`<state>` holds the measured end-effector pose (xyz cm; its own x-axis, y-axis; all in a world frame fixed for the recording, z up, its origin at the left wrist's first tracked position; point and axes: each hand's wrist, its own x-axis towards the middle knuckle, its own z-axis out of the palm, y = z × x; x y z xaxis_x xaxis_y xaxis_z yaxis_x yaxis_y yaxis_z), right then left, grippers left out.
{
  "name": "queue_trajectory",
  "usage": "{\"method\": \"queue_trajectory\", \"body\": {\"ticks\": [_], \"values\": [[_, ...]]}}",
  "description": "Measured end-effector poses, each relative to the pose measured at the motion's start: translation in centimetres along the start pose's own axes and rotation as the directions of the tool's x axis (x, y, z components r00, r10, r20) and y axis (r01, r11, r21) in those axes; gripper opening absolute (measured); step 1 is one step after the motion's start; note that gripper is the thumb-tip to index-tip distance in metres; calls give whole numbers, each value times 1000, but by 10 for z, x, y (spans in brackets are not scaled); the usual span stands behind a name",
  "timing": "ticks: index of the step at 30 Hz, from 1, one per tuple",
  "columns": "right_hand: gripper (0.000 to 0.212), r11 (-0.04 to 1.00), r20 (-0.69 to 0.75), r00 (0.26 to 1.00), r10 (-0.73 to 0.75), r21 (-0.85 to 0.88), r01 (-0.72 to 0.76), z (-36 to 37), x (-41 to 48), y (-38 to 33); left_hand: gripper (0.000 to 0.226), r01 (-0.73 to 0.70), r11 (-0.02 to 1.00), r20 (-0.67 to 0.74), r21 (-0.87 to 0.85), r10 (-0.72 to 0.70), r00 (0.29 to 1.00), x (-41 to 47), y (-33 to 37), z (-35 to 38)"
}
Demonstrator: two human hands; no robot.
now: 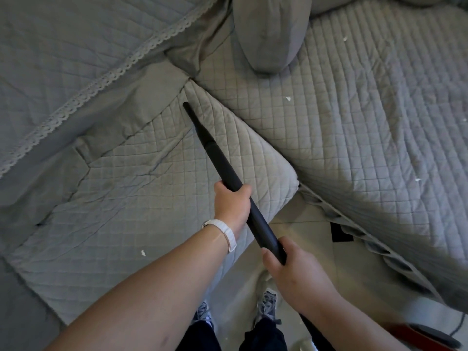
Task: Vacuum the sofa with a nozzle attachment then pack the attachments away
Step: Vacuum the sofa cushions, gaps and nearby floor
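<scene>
Right at the crease where the seat cushion (157, 173) meets the backrest, that's where I've got the tip of the crevice nozzle (196, 122) aimed, since that gap looks like the spot where crumbs would collect. It's fitted onto the black wand (235, 188), which runs diagonally back toward me. My left hand (231, 201) is wrapped around the wand about midway to steer the tip, and my right hand (291, 272) is clenched on the lower end to push and take the weight. Two hands because the thing is long and would wobble otherwise, I reckon.

Still plenty to go: white scraps (288, 98) are scattered over the wider sofa section (367, 122) on the right, and one sits near the front of my cushion. A pillow (268, 34) is propped at the corner, so I'd guess it needs shifting. Red vacuum body (428, 338) sits on the floor (304, 224) by my feet.
</scene>
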<state>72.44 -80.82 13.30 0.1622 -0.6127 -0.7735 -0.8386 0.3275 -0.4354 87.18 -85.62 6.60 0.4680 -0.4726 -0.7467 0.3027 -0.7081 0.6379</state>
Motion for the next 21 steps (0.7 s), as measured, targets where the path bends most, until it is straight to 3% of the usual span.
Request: {"method": "queue_trajectory", "body": {"ticks": [12, 21], "values": [[20, 984, 72, 990, -121, -123, 129, -17, -3, 16, 36, 18, 998, -122, -66, -26, 992, -18, 1, -7], [17, 951, 211, 959, -189, -204, 233, -18, -25, 46, 41, 5, 970, -289, -244, -78, 954, -69, -40, -19]]}}
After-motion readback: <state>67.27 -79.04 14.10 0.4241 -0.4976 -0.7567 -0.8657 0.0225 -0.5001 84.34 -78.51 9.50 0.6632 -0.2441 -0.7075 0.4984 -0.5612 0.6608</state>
